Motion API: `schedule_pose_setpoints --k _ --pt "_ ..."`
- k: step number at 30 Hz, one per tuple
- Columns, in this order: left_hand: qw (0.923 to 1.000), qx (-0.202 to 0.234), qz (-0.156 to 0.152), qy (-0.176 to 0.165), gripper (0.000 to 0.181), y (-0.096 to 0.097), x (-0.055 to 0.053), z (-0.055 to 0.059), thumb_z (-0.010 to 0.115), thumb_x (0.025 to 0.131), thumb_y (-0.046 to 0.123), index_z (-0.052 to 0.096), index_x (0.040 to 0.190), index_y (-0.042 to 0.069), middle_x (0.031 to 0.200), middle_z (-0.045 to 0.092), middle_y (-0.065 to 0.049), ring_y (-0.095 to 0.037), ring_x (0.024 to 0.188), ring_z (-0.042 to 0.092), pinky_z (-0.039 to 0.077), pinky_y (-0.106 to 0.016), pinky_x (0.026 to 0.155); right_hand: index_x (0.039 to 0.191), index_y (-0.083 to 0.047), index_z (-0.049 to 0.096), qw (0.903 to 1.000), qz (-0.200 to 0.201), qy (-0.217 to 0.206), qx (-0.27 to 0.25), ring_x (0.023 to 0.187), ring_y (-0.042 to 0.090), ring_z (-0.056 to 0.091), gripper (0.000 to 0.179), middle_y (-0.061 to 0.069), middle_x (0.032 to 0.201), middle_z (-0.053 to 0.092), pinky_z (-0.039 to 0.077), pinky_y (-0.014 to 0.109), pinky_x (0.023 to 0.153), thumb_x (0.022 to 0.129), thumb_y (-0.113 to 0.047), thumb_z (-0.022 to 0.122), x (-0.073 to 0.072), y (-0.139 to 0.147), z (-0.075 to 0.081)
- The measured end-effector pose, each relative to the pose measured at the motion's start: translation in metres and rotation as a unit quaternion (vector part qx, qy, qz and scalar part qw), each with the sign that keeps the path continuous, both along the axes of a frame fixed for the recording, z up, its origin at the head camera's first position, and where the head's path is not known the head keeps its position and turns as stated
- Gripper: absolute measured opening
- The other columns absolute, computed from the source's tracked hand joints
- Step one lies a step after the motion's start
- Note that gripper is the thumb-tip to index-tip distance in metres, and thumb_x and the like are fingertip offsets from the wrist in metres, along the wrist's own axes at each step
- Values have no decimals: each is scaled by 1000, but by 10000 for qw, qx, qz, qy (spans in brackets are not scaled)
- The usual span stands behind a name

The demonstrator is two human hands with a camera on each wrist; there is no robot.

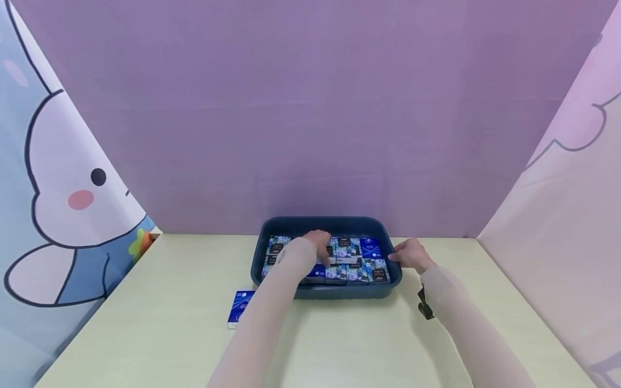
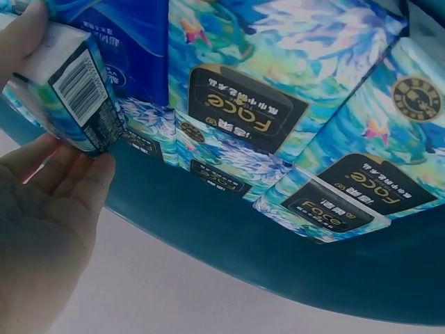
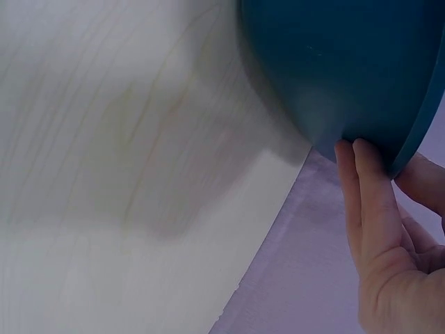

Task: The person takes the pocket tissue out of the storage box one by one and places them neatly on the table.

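Note:
A dark teal plastic basin (image 1: 339, 292) stands on the table against the back wall, with rows of floral tissue packs (image 1: 377, 270) and a few blue ones (image 1: 370, 248) inside. My left hand (image 1: 319, 243) reaches into it. In the left wrist view, that hand's thumb and fingers pinch a tissue pack (image 2: 80, 87) tilted on edge, its barcode side showing, beside a blue pack (image 2: 128, 42). At the basin's right end, my right hand (image 1: 410, 254) grips the rim. The right wrist view has its thumb on one side of the rim (image 3: 417, 132) and fingers on the other.
On the table (image 1: 194, 280), left of the basin's front corner, lies a blue tissue pack (image 1: 240, 307), partly hidden by the left forearm. A purple cloth wall (image 1: 310, 118) rises right behind the basin. Printed cartoon panels (image 1: 73, 178) flank the table on both sides.

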State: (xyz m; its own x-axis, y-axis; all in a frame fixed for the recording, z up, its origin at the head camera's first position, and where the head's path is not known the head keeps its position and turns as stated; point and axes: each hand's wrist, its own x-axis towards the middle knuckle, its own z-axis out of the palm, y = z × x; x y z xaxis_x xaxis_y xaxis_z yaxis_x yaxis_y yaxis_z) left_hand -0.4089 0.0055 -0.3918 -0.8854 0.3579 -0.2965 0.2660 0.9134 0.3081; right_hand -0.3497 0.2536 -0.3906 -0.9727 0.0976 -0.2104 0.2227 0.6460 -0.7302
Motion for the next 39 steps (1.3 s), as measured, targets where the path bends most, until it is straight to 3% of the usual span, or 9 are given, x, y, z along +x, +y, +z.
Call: schedule_pose_setpoints --k 12,18,27,35,39 --pt "9998 -3 -124 157 74 -3 -2 3 78 72 27 43 137 16 137 46 -2 -21 123 46 45 -40 96 115 16 53 10000 -8 -47 45 90 29 66 36 32 114 57 54 37 81 86 -4 60 -3 1 3" --pt "9993 -73 -206 301 76 -9 -3 10 77 74 27 39 139 15 141 42 -3 -22 127 42 43 -39 99 115 17 52 10000 -15 34 5 93 32 64 36 33 115 55 53 38 81 86 -3 60 -3 -1 5" --pt "9982 -324 -179 468 79 -26 8 31 76 74 28 36 141 14 144 39 -4 -23 131 38 38 -40 103 115 17 52 10000 44 -10 -47 83 23 64 38 31 113 57 55 36 79 85 -5 62 -10 -4 -4" --pt "9906 -838 -603 899 80 -40 16 53 73 76 34 33 142 12 146 35 -7 -24 132 36 38 -39 103 116 17 51 9999 85 -23 94 90 28 64 38 32 115 56 54 37 81 86 -5 60 -13 -8 -2" --pt "9873 -870 -740 1105 82 -47 25 67 72 77 37 31 143 12 148 30 -9 -26 134 33 36 -40 106 118 17 50 10000 62 -38 53 95 31 63 39 32 117 55 53 38 82 87 -5 59 -15 -5 1"
